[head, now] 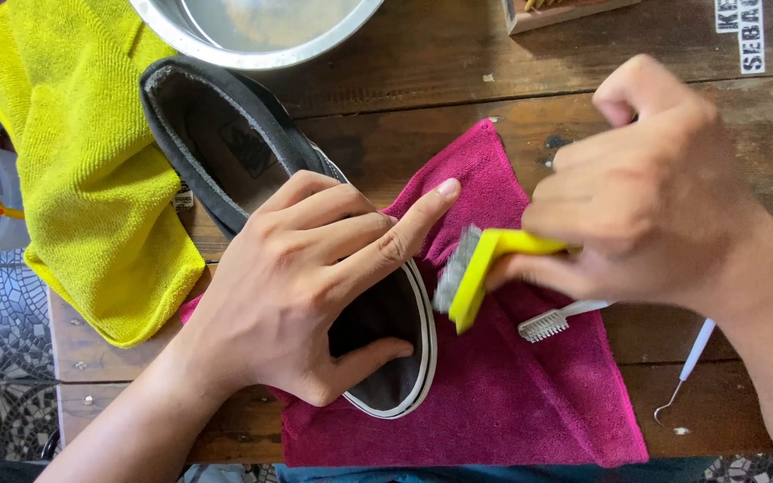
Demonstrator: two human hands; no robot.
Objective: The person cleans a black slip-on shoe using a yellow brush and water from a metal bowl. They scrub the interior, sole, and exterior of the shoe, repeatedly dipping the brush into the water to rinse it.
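Observation:
A black slip-on shoe (225,143) with a white sole edge lies on a magenta cloth (512,394) on a wooden table. My left hand (315,286) presses down on the shoe's front, fingers spread, index finger pointing toward the cloth. My right hand (646,197) grips a yellow-handled brush (476,273); its grey bristles touch the white sole edge at the shoe's toe side.
A yellow cloth (82,170) lies at the left, partly over the table edge. A metal bowl (252,31) stands at the top. A white toothbrush (556,320) and a thin white hook tool (686,376) lie at the right. A wooden box corner (556,11) shows at the top.

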